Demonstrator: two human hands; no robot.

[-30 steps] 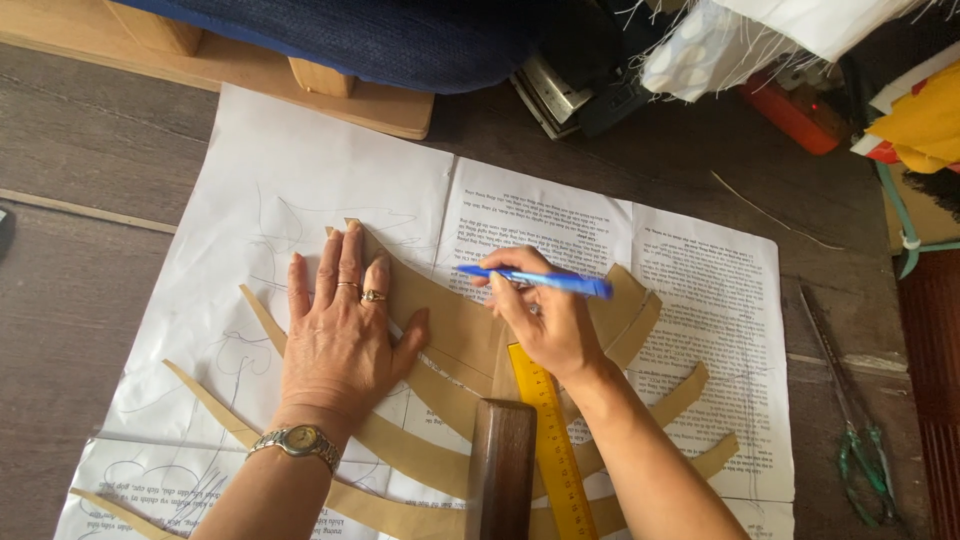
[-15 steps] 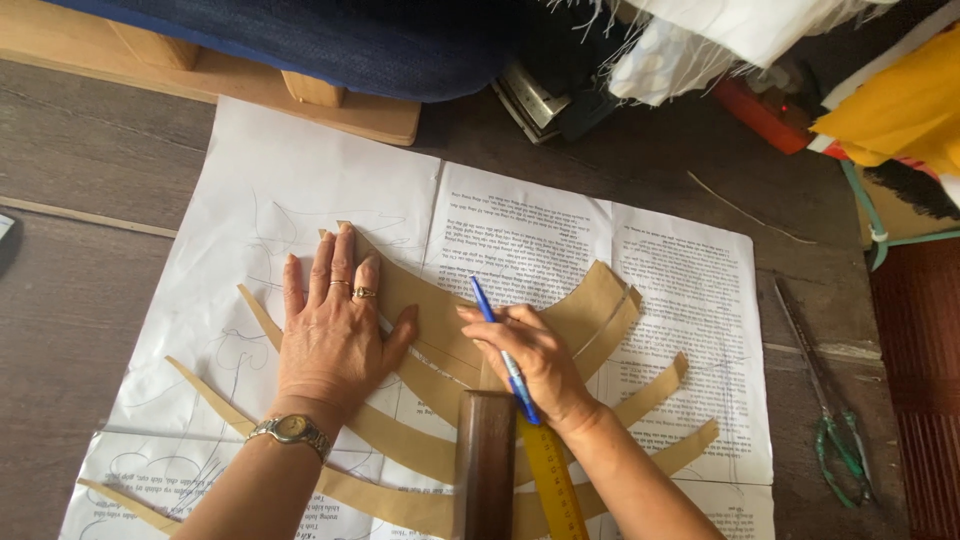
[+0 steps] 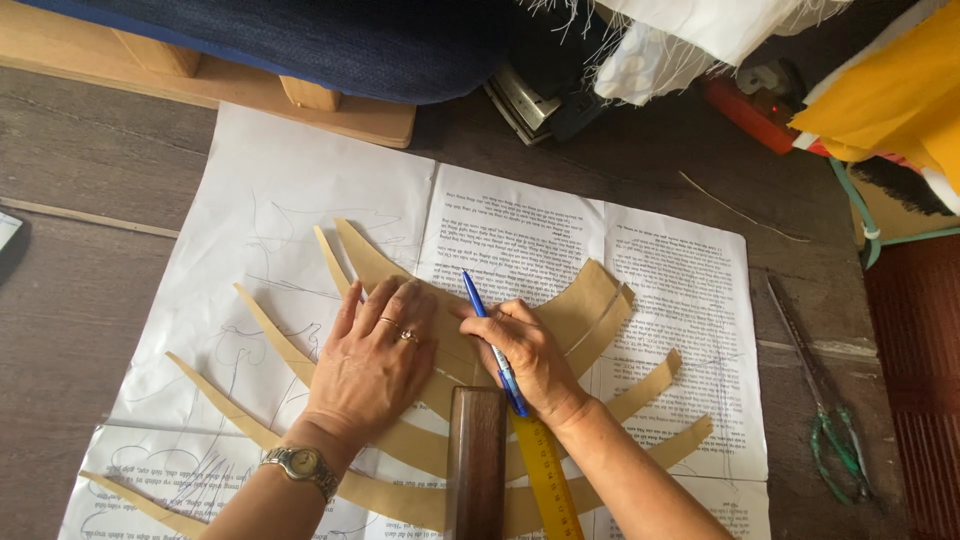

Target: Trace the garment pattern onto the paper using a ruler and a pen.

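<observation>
Dark wooden floorboards [image 3: 90, 290] carry white paper sheets [image 3: 290, 200]. Nearest, the left hand [image 3: 372, 360] presses flat and spread on curved brown paper strips [image 3: 590, 300]; the right hand [image 3: 528, 355] grips a blue pen [image 3: 492, 345], apparently tracing; scissors [image 3: 820, 400] beyond.

Bare table [image 3: 90, 300] lies open to the left of the paper [image 3: 270, 200]. Ahead, a wooden frame [image 3: 200, 95] and heaped cloth [image 3: 700, 40] block the far edge. Right of the paper runs a narrow free strip, where scissors [image 3: 825, 400] lie. A dark block [image 3: 476, 460] and ruler [image 3: 545, 480] stand between the hands [image 3: 375, 360].
</observation>
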